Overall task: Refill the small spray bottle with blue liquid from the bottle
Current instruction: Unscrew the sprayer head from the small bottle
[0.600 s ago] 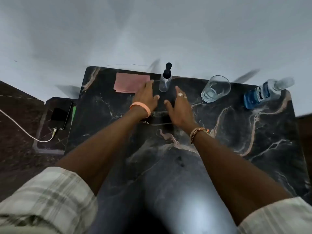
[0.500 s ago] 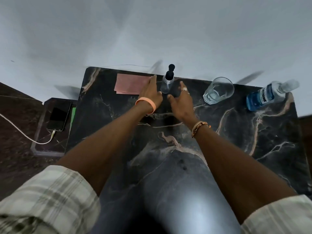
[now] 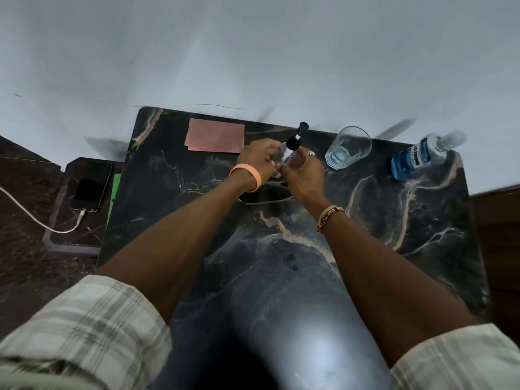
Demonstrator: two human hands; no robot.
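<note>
A small clear spray bottle (image 3: 292,142) with a black pump top stands at the far middle of the dark marble table (image 3: 394,220). My left hand (image 3: 257,160) curls round its clear body from the left. From the right, my right hand (image 3: 302,170) closes its fingers on the bottle just under the black top. Most of the clear body is hidden between the two hands. A bottle of blue liquid (image 3: 416,159) with a clear cap stands at the far right of the table, apart from both hands.
A clear drinking glass (image 3: 347,147) with a little water stands between the spray bottle and the blue bottle. A pink cloth (image 3: 215,135) lies at the far left. A phone (image 3: 91,185) on a white cable rests on a low stand left of the table.
Both hands have moved forward from lying flat on the table and have closed round the spray bottle.
</note>
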